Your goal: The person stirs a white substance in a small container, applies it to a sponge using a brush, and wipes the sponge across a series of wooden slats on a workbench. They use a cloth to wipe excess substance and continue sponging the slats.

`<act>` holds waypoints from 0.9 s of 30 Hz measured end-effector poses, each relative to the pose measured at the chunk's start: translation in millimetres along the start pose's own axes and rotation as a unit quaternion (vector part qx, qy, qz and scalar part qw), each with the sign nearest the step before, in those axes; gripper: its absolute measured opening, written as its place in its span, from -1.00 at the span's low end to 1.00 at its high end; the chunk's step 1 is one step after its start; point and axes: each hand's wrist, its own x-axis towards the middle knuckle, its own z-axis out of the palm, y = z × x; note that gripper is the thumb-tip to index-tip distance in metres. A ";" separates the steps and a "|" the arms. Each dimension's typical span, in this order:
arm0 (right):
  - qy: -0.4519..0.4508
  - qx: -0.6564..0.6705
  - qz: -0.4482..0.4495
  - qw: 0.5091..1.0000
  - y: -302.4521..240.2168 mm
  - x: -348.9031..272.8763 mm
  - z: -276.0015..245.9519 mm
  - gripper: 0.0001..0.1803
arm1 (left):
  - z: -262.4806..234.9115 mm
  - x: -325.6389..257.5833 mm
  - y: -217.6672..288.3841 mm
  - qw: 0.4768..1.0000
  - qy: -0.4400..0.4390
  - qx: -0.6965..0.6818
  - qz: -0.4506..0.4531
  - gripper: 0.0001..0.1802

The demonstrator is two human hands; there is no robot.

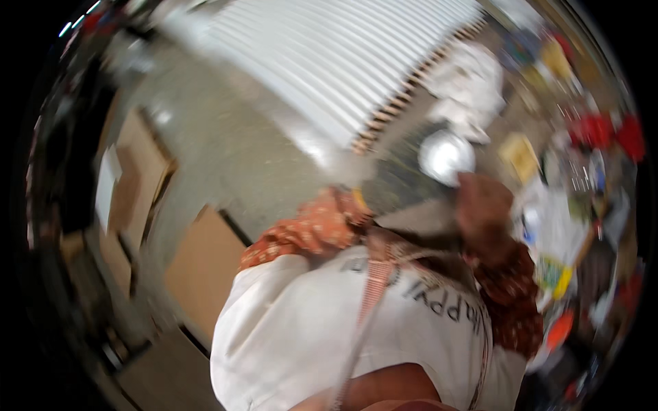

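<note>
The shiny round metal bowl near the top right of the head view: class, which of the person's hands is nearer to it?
Right. The right hand sits just below and right of the metal bowl, almost at its rim. The left hand is blurred, farther off to the bowl's lower left.

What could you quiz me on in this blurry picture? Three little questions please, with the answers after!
1. True or false: the person's sleeves are plain blue.
2. Which thing is nearest the right hand? A) a shiny round metal thing B) a green ball C) a wooden spoon
3. Fill the gap: the brown cardboard on the floor lies on the person's ____ side.
Key: 1 false, they are orange-red and patterned; 2 A; 3 left.
</note>
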 end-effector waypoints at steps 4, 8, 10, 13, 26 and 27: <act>0.066 0.144 0.081 0.984 -4.5 2.1 -7.7 -0.95 | 19.3 7.9 -8.9 0.988 -0.030 0.153 0.000 -0.24; 0.141 0.079 0.096 0.982 15.4 -9.2 -3.7 -0.95 | 36.0 12.2 -3.5 0.953 -0.075 0.288 0.060 -0.22; 0.100 0.061 0.103 0.988 -2.1 -16.2 -3.6 -0.95 | 35.4 11.7 -2.1 0.966 -0.074 0.249 0.014 -0.22; 0.104 0.071 0.093 0.988 -9.9 -18.9 0.4 -0.95 | 29.1 12.1 -4.2 0.961 -0.102 0.254 0.028 -0.25; 0.117 0.067 0.173 0.976 -4.4 -13.5 -17.2 -0.94 | 35.8 18.2 0.1 0.924 -0.160 0.344 0.053 -0.27; 0.112 0.071 0.171 0.976 -4.9 -18.2 -14.7 -0.96 | 40.6 21.3 8.3 0.923 -0.168 0.341 0.051 -0.27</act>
